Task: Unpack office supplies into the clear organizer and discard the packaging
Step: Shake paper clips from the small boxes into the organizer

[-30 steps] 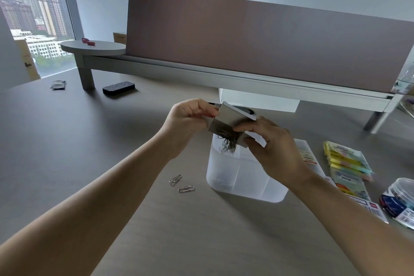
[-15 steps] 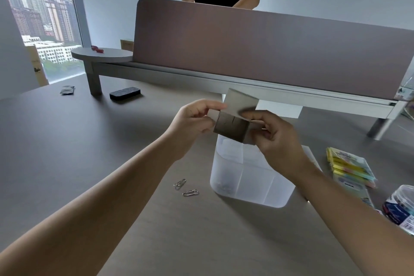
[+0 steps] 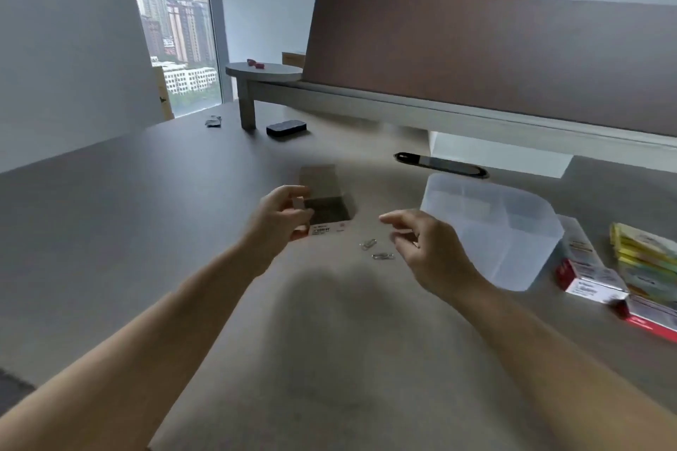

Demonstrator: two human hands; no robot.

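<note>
My left hand [image 3: 280,216] grips the left side of a small open cardboard box [image 3: 328,207], low over the desk with its flap up and its dark inside showing. My right hand [image 3: 421,243] hovers with fingers spread and holds nothing, just above two loose paper clips [image 3: 377,250] lying on the desk. The clear organizer [image 3: 491,231] stands to the right of my right hand. Its contents are hard to make out through the frosted walls.
Red-and-white supply boxes [image 3: 593,276] and packs of yellow sticky notes [image 3: 644,253] lie right of the organizer. A black pen-like item [image 3: 439,163] lies behind it. A raised shelf with a brown divider [image 3: 476,59] spans the back; a person stands behind it. A black block [image 3: 285,128] sits far left.
The box came away from above the organizer, leftward and down toward the desk. My right hand let go of it and now hovers over the paper clips. The view shifted left.
</note>
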